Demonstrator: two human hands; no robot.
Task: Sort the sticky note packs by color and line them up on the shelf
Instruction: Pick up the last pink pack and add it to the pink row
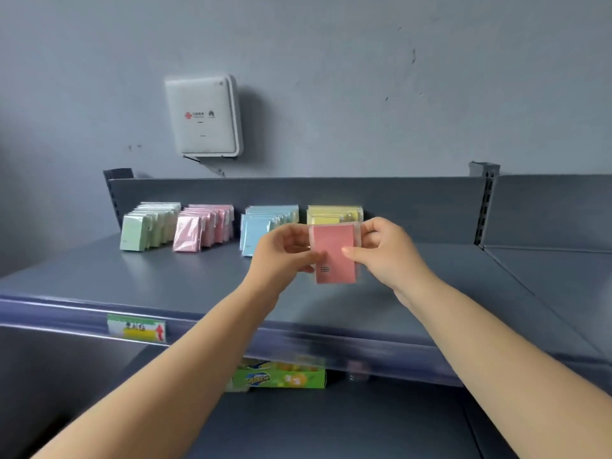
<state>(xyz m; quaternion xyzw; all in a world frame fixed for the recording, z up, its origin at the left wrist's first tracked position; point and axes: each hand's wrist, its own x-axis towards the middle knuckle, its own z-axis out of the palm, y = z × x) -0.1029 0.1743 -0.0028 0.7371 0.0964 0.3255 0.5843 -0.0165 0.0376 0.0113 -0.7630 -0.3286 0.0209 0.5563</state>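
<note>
Four rows of packs, green, pale pink, blue and yellow, stand across the middle of the frame along the back of the grey shelf, while a single salmon-red pack is held just in front of the yellow row, at centre frame. The left hand pinches its left edge and the right hand its right edge, thumbs on the face. It looks light, flat and fairly stiff, but its clear wrapper seems slippery, so gripping by the side edges looks wisest.
</note>
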